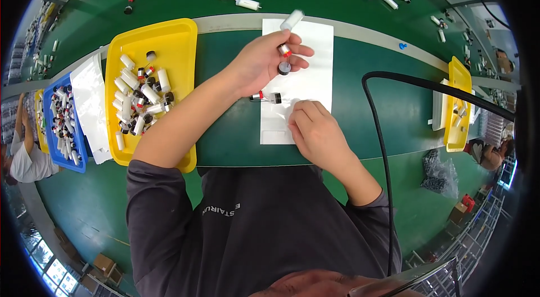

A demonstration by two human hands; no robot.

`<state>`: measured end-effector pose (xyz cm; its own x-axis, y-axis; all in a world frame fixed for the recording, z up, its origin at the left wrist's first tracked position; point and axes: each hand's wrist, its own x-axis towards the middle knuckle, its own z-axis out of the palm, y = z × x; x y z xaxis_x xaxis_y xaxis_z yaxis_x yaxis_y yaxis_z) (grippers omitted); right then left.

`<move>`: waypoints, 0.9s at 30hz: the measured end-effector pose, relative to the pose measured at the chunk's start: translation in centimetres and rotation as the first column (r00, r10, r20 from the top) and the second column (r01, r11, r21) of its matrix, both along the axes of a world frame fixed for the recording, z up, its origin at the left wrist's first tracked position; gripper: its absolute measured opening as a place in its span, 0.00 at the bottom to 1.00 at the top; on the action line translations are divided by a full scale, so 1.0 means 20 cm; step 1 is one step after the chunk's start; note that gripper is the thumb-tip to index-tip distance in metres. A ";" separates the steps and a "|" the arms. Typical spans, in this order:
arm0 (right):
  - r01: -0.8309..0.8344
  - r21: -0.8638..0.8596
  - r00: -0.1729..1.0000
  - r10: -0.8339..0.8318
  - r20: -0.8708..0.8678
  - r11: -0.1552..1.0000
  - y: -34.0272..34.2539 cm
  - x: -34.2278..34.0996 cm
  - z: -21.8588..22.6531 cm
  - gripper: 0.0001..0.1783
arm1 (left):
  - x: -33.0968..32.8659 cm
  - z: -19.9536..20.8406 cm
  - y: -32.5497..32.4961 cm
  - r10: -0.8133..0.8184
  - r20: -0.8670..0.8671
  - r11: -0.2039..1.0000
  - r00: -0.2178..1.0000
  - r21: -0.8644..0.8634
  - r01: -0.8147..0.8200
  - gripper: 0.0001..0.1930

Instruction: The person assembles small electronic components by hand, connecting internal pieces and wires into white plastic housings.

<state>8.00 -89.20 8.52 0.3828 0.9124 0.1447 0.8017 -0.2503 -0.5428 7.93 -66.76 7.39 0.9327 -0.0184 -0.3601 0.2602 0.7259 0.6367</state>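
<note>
The smooth white tube (292, 19) pokes out past the fingers of the left hand (256, 63), which is holding it. A shiny red piece (286, 50) and a round black cap (284, 68) are by those fingers too. The right hand (320, 134) is curled on flat white paper (306, 83); I cannot tell if it grips anything. Left of the left hand, a yellow plastic tray (190, 44) has more tubes (150, 93). The green counter (360, 86) is under both hands.
</note>
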 end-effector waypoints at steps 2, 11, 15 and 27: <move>-0.018 0.014 0.996 0.019 -0.088 1.000 0.00 0.01 0.05 0.11 | 0.01 -0.07 0.01 0.025 -0.055 0.999 0.998 0.040 -0.023 0.15; 0.032 0.061 0.860 0.004 -0.511 0.998 0.03 0.23 0.21 0.14 | 0.00 -0.05 0.06 -0.028 0.069 0.998 0.997 -0.055 0.032 0.17; -0.133 -0.111 0.929 0.084 -0.361 0.985 0.03 0.12 0.19 0.13 | -0.01 -0.09 0.05 -0.026 0.091 1.000 0.995 -0.014 0.028 0.17; -0.034 -0.083 0.970 0.013 -0.243 0.996 -0.01 0.00 0.08 0.16 | -0.02 -0.09 0.03 -0.091 0.025 0.993 0.996 0.082 0.088 0.15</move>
<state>8.07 -89.38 10.19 0.3748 0.9267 -0.0284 0.6558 -0.2866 -0.6984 7.56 -66.24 5.53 0.9386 -0.0745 -0.3369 0.3026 0.6466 0.7002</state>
